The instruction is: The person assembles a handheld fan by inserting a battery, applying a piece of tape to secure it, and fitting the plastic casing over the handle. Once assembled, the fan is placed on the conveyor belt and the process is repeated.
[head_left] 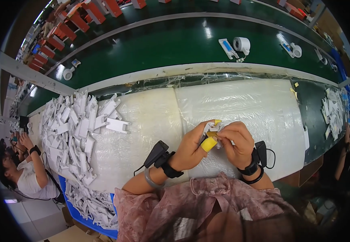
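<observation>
My left hand [189, 147] is closed around a small crumpled-looking white piece [212, 128] in front of my chest, over the middle of the padded worktop. Yellow wrapping [209, 144] covers its thumb, and another bit of yellow shows at a fingertip. From the other side, my right hand [238, 142] pinches the same white piece with thumb and forefinger. My fingers hide much of it, so its exact kind cannot be made out. Both wrists wear black straps with small black devices.
White plastic brackets [78, 125] lie heaped at the left, with more in a blue bin [88, 222] below. Ahead runs a green conveyor [150, 48] carrying white round fixtures [241, 44]. Flat white parts [333, 111] lie at far right. A co-worker [33, 177] sits at left.
</observation>
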### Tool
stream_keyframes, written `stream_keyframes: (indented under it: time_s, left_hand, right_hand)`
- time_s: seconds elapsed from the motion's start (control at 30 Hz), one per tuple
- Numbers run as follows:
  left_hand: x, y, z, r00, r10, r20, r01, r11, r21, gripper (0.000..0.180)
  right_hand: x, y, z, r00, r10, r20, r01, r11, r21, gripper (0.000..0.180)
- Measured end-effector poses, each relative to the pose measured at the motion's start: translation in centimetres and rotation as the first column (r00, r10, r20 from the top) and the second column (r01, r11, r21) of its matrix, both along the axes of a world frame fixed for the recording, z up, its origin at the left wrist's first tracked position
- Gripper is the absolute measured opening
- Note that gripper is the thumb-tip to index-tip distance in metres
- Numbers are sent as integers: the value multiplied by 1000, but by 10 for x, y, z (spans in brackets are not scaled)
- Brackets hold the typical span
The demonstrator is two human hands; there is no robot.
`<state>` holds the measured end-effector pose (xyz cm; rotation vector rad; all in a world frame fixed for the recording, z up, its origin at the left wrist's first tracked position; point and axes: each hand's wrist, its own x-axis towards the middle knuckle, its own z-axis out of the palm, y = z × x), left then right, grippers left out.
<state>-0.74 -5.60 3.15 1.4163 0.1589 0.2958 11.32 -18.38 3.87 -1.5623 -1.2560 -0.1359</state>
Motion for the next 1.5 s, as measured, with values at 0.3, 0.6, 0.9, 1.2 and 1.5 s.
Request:
stream_keyframes:
  time_s: [0.3,0.6,0.9,1.2,1.5]
  left_hand:
    - [-2,-4,-4,997,72,-8,-72,997,4,35]
    - [1,3,-2,999,40,-35,-39,999,15,27]
    - [0,60,17,941,238,-242,-288,936,-201,42]
    - [-58,316,-4,863,501,-64,-461,729,-507,52]
    - [88,228,-22,875,439,-204,-476,857,-195,41]
  right_hand:
    - [-2,1,-1,1000,12,5,-12,1000,-3,25]
    - [-2,-1,0,999,13,-36,-15,998,-65,21]
    - [0,-1,5,998,-18,-57,15,999,-50,23]
    - [-1,-2,4,998,0,-59,-1,1000,-18,22]
    - [2,0,-3,995,33,-92,-34,999,-11,21]
